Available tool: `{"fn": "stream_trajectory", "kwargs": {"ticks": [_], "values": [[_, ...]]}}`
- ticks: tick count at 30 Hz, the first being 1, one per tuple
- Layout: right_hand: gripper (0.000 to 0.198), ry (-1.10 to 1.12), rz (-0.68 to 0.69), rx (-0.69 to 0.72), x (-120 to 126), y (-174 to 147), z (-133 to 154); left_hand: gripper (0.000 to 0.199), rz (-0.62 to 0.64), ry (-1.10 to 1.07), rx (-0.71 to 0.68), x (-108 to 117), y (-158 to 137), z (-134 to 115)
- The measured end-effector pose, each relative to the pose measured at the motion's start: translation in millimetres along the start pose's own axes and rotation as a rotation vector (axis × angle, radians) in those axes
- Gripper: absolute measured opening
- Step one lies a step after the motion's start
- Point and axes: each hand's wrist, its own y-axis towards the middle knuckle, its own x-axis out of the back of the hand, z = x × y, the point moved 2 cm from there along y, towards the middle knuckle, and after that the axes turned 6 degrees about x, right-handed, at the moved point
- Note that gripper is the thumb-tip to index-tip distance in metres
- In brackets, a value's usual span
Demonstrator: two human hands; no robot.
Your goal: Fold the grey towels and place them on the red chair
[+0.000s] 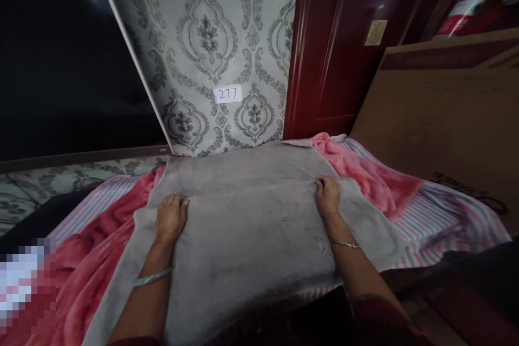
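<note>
A grey plush cloth (251,232) lies spread over a bed-like surface, with a crease running across it between my hands. On its left part, my left hand (172,217) is closed, the fingers curled down and pinching the fabric. My right hand (328,194) grips the cloth on the right side, thumb and fingers pressed together at the crease. Both hands are at about the same height. The cloth's outer parts spread past both wrists, and its far edge reaches the wall.
Under the cloth are a red-pink blanket (365,173) and a striped sheet (446,216). A large dark screen (73,54) stands at the left. Patterned wallpaper (208,38) and a dark red door (324,54) rise behind. A cardboard box (438,119) stands at the right.
</note>
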Motion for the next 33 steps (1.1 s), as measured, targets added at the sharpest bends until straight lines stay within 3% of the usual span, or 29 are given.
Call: {"fn": "stream_trajectory", "kwargs": {"ticks": [5, 11, 23, 27, 33], "values": [[0.025, 0.003, 0.038, -0.005, -1, 0, 1, 0.035, 0.061, 0.076, 0.005, 3, -3, 9], [0.025, -0.009, 0.05, 0.015, 13, -6, 7, 0.034, -0.052, 0.061, 0.014, 16, -3, 6], [0.025, -0.042, -0.025, 0.213, 111, -32, -1, 0.036, -0.185, 0.072, -0.192, 98, -61, 16], [0.027, -0.049, 0.083, 0.29, 121, -40, -6, 0.039, -0.098, 0.045, -0.203, 106, -73, 12], [0.032, -0.078, 0.24, 0.396, 123, -65, -23, 0.036, 0.034, -0.007, -0.248, 99, -90, 13]]}}
